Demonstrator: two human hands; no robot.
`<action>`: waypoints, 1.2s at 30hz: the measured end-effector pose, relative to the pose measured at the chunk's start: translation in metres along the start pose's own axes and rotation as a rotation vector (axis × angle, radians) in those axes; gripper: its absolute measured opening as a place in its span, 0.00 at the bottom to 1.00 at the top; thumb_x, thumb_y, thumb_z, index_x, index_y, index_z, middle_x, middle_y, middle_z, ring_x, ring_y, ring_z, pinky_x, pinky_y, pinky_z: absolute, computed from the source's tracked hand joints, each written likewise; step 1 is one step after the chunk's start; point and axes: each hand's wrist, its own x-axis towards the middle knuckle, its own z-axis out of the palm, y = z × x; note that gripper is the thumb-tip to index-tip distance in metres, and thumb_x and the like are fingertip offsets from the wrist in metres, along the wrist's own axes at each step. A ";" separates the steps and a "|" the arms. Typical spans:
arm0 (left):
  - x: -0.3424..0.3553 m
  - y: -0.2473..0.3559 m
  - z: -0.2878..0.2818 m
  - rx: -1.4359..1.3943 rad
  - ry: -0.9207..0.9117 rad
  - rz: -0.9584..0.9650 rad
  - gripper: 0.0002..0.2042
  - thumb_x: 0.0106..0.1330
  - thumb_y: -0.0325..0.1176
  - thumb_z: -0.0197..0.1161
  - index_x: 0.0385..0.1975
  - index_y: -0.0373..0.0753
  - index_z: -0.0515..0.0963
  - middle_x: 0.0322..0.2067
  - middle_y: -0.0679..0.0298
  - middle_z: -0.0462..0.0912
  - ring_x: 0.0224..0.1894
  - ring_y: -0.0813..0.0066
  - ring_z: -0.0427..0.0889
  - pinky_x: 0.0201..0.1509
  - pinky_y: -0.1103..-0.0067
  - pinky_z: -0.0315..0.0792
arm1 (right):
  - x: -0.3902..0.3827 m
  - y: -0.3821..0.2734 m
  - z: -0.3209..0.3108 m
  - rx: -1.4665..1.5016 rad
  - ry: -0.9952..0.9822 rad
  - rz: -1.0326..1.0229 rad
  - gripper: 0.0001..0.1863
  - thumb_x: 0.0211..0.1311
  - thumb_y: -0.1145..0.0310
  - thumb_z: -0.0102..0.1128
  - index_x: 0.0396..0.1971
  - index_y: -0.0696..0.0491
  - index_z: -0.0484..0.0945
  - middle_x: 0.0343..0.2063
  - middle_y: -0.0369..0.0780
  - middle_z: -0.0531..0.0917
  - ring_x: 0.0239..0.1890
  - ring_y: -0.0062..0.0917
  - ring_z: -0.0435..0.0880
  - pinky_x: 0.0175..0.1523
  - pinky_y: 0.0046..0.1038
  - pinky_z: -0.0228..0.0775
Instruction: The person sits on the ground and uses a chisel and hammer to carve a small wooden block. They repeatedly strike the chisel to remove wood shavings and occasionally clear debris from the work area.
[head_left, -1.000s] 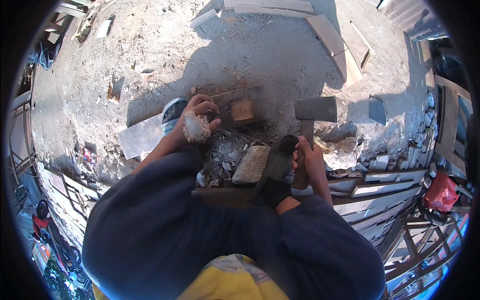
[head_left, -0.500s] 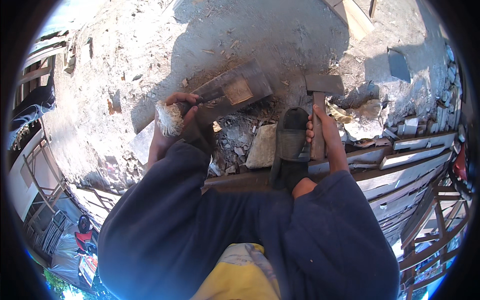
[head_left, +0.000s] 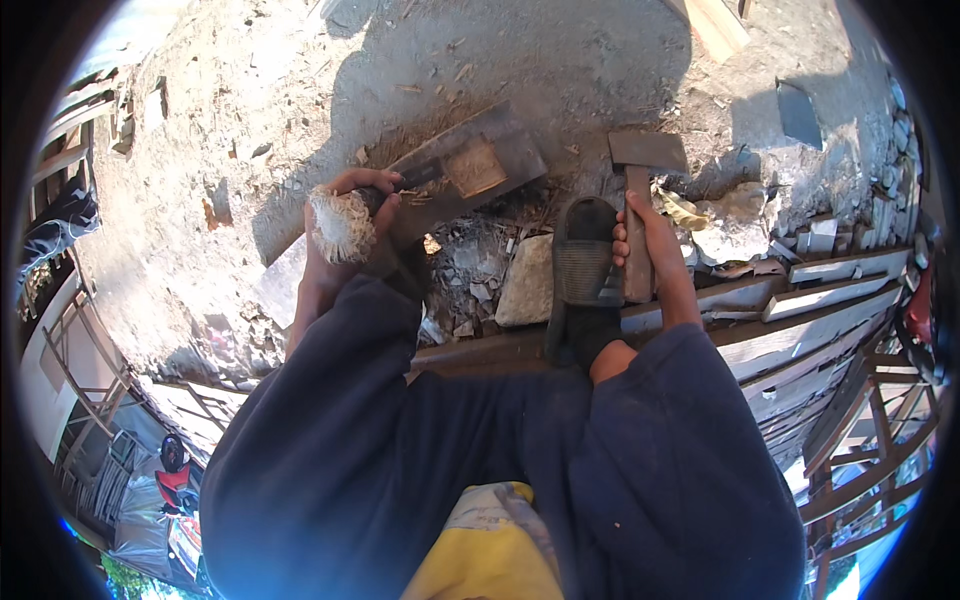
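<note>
My left hand is closed around the handle of a chisel, whose butt end is a pale frayed tuft turned up toward me. Its dark shaft points right, over a dark wooden board. A squarish, light-coloured recess is cut into the board, with shavings beside it. My right hand grips the wooden handle of a hammer with a broad dark head. The hammer is held off to the right, apart from the chisel, above my sandalled foot.
A pale stone block and rubble lie between the board and my foot. Several planks are stacked at right. A light board and a dark flat piece lie on the dusty ground farther off.
The view has shifted slightly, so the ground and board sit higher in the picture. The frayed handle end is turned a little more toward me. Both hands keep their holds.
</note>
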 end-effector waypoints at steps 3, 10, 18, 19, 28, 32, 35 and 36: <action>0.007 0.006 -0.003 0.090 0.010 0.032 0.12 0.55 0.22 0.62 0.39 0.36 0.71 0.38 0.60 0.80 0.43 0.74 0.78 0.48 0.78 0.71 | -0.005 -0.003 0.002 0.011 0.004 0.002 0.19 0.58 0.50 0.55 0.28 0.53 0.69 0.14 0.34 0.70 0.11 0.19 0.68 0.17 0.24 0.63; 0.027 0.024 0.006 -0.061 0.138 -0.138 0.11 0.63 0.23 0.54 0.45 0.36 0.68 0.39 0.62 0.79 0.43 0.76 0.77 0.46 0.79 0.71 | -0.003 0.000 0.000 0.020 -0.002 -0.001 0.19 0.58 0.51 0.55 0.28 0.53 0.68 0.14 0.34 0.70 0.11 0.19 0.68 0.17 0.24 0.63; 0.043 0.023 0.010 -0.435 0.161 -0.113 0.05 0.59 0.29 0.62 0.27 0.36 0.74 0.22 0.71 0.72 0.24 0.84 0.69 0.31 0.85 0.66 | -0.005 -0.004 -0.006 0.163 -0.055 0.059 0.17 0.59 0.53 0.56 0.28 0.53 0.68 0.13 0.33 0.67 0.10 0.17 0.64 0.16 0.22 0.58; 0.048 0.035 0.006 -0.272 0.131 -0.103 0.06 0.59 0.30 0.63 0.25 0.37 0.75 0.20 0.72 0.71 0.22 0.85 0.68 0.28 0.85 0.64 | -0.004 -0.005 -0.010 0.177 -0.085 0.065 0.16 0.59 0.54 0.55 0.29 0.53 0.69 0.14 0.33 0.67 0.11 0.17 0.64 0.17 0.22 0.59; 0.068 0.115 -0.076 0.503 -0.086 0.151 0.16 0.55 0.45 0.66 0.27 0.36 0.76 0.15 0.69 0.72 0.17 0.83 0.71 0.22 0.82 0.67 | 0.008 -0.010 -0.023 0.280 -0.293 0.154 0.14 0.62 0.58 0.53 0.32 0.55 0.69 0.17 0.33 0.67 0.15 0.17 0.64 0.22 0.22 0.59; 0.083 0.139 -0.014 0.475 -0.100 0.095 0.12 0.57 0.41 0.63 0.27 0.36 0.77 0.17 0.68 0.75 0.20 0.82 0.74 0.28 0.83 0.69 | 0.006 -0.009 -0.023 0.271 -0.269 0.116 0.14 0.62 0.58 0.53 0.31 0.55 0.69 0.15 0.33 0.67 0.13 0.16 0.63 0.20 0.21 0.58; 0.103 0.147 0.044 0.455 -0.098 0.040 0.10 0.59 0.37 0.61 0.27 0.36 0.78 0.19 0.67 0.78 0.22 0.82 0.76 0.33 0.83 0.71 | 0.009 -0.006 -0.024 0.306 -0.293 0.126 0.14 0.62 0.58 0.53 0.32 0.55 0.69 0.14 0.32 0.66 0.13 0.15 0.63 0.18 0.20 0.57; 0.111 0.130 0.066 0.222 -0.052 0.313 0.13 0.57 0.40 0.63 0.30 0.35 0.77 0.19 0.64 0.78 0.22 0.78 0.78 0.29 0.80 0.72 | 0.009 -0.006 -0.027 0.314 -0.296 0.124 0.14 0.62 0.58 0.53 0.32 0.55 0.69 0.14 0.33 0.66 0.13 0.15 0.63 0.18 0.20 0.57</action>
